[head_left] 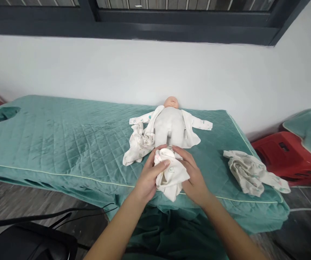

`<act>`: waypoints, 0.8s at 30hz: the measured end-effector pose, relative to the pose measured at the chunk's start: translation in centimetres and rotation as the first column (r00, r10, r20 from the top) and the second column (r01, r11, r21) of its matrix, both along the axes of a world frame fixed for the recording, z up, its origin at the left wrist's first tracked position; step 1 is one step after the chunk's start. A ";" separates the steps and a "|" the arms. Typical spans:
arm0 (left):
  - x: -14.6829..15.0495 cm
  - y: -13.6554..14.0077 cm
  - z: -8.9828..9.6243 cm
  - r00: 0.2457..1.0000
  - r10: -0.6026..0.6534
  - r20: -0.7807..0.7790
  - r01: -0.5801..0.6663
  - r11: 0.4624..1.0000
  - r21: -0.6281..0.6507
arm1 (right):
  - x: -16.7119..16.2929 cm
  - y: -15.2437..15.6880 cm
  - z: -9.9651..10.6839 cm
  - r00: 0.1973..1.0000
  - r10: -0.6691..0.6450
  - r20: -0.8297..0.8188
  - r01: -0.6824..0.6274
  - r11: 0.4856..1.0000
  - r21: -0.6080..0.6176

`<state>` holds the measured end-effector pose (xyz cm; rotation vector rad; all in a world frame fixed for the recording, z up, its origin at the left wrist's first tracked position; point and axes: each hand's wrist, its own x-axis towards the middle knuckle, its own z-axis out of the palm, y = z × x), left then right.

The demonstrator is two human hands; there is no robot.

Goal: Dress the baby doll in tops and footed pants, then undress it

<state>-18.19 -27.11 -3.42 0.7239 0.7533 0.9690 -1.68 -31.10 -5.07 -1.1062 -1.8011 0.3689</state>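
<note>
Bunched between my hands is a white printed baby garment [171,175], its exact type unclear in the folds. My left hand [149,177] grips its left side, thumb laid across the top. My right hand [194,178] is closed around the right edge, with its fingers partly behind the cloth. Just beyond lies a baby doll [169,122] on its back, legs toward me. A white baby top [192,131] is spread open around its grey-white body, the sleeves stretched out to both sides. The doll's feet are hidden behind my fingers and the garment.
Another crumpled printed garment [139,146] lies left of the doll. More rumpled baby clothing [253,173] rests near the right end of the green quilted bed [63,144]. Red plastic stools [291,155] stand at right. A black chair [30,242] and cables are at lower left.
</note>
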 end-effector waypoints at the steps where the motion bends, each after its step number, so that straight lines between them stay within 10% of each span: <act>1: 0.1 0.0 -0.1 1.000 0.021 -0.021 -0.021 1.000 0.003 | -0.1 -0.1 -0.3 1.000 -0.009 0.000 0.009 1.000 -0.024; 9: -0.6 0.8 -0.7 0.956 0.195 -0.218 -0.155 0.970 0.185 | -0.1 -1.1 -2.6 0.997 -0.059 -0.058 0.046 0.976 -0.211; 14: -4.8 6.1 -2.0 0.647 0.603 -0.466 -0.321 0.771 0.551 | 0.9 -2.0 -4.9 0.990 -0.113 -0.088 0.086 0.959 -0.272; 20: -7.6 10.2 -6.9 0.247 0.515 -0.821 0.193 0.804 0.562 | 1.0 -2.6 -7.5 0.963 -0.190 -0.192 0.116 0.933 -0.341; 24: -8.7 10.1 -8.4 0.247 0.636 -0.731 0.130 0.726 0.676 | 1.3 -3.3 -8.3 0.968 -0.197 -0.157 0.125 0.917 -0.380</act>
